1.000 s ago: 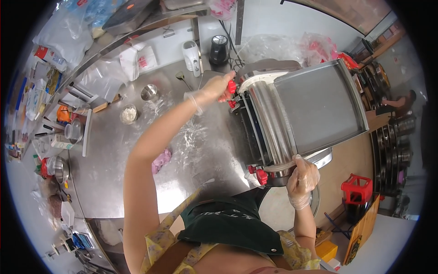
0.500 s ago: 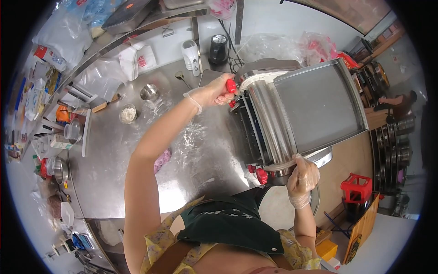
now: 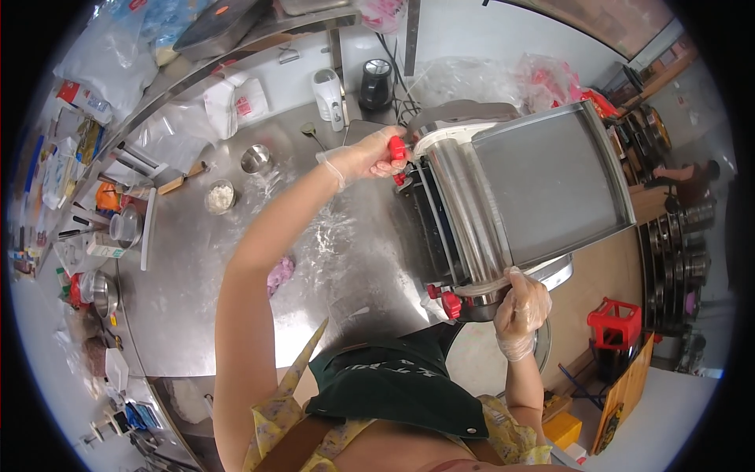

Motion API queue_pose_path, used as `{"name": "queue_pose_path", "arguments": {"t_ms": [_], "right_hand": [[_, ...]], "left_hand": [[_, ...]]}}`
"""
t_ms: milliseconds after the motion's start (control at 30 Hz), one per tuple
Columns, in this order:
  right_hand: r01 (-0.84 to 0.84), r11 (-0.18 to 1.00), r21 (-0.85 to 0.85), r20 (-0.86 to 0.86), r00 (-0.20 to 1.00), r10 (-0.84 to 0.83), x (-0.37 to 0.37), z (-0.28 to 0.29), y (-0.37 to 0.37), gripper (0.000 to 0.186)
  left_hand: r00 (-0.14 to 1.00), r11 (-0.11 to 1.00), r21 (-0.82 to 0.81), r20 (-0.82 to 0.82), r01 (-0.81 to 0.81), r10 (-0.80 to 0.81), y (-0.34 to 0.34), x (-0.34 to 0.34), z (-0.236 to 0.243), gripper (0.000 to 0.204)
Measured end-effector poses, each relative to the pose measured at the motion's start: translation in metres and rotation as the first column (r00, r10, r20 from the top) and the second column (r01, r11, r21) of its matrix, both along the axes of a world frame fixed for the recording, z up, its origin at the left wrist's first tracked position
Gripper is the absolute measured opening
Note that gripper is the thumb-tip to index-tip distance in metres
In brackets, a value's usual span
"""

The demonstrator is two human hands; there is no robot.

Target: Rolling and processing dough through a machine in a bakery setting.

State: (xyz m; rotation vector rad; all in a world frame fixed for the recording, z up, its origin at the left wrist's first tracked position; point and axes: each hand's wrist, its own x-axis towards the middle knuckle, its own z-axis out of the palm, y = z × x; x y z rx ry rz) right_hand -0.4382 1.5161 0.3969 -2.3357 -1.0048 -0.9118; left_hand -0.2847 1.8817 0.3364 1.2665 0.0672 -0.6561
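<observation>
A metal dough sheeter point(image 3: 474, 224) with shiny rollers and red knobs stands on the right part of the steel table. My left hand point(image 3: 371, 156), in a clear plastic glove, is closed around a red knob point(image 3: 397, 147) at the machine's far end. At its near end my right hand point(image 3: 523, 308), gloved too, is curled closed against the corner by the flat metal tray point(image 3: 550, 185); what its fingers hold, if anything, is hidden. Another red knob point(image 3: 451, 304) sits left of that hand. A lump of pink dough point(image 3: 281, 275) lies on the table, partly behind my left arm.
Flour dusts the steel table point(image 3: 181, 307). A bowl of white powder point(image 3: 221, 197), a small metal bowl point(image 3: 255, 159) and a wooden-handled tool point(image 3: 182, 179) lie farther left. Appliances and bags line the back wall. A red plastic crate point(image 3: 614, 324) stands at the right.
My left hand has shifted very slightly left, and the red knob in it appears turned a little. My right hand stays put. A yellow strip of cloth by my chest has swung upright.
</observation>
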Motion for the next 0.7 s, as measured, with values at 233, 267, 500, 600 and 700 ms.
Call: {"name": "queue_pose_path", "arguments": {"t_ms": [233, 267, 500, 600, 700], "right_hand": [[0.000, 1.000, -0.013, -0.004, 1.000, 0.000, 0.001, -0.001, -0.001, 0.044], [0.007, 1.000, -0.013, -0.015, 1.000, -0.007, -0.001, 0.000, 0.000, 0.042], [-0.021, 1.000, 0.007, 0.023, 1.000, 0.021, 0.002, -0.001, 0.001, 0.046], [-0.017, 1.000, 0.007, 0.013, 1.000, 0.017, 0.001, 0.000, 0.000, 0.046], [-0.025, 1.000, 0.010, 0.013, 1.000, 0.025, 0.002, 0.001, 0.002, 0.046]], "left_hand": [[0.683, 0.480, 0.579, 0.728, -0.659, 0.059, -0.020, -0.022, -0.001, 0.048], [0.491, 0.335, 0.565, 0.824, -0.754, -0.284, -0.022, -0.025, -0.002, 0.046], [0.727, 0.671, 0.656, 0.639, -0.346, -0.250, -0.004, -0.007, 0.001, 0.040], [0.934, 0.893, 0.420, 0.357, -0.159, -0.002, -0.002, -0.007, 0.003, 0.041], [0.793, 0.679, 0.557, 0.606, -0.478, 0.062, -0.007, -0.011, -0.004, 0.045]]}}
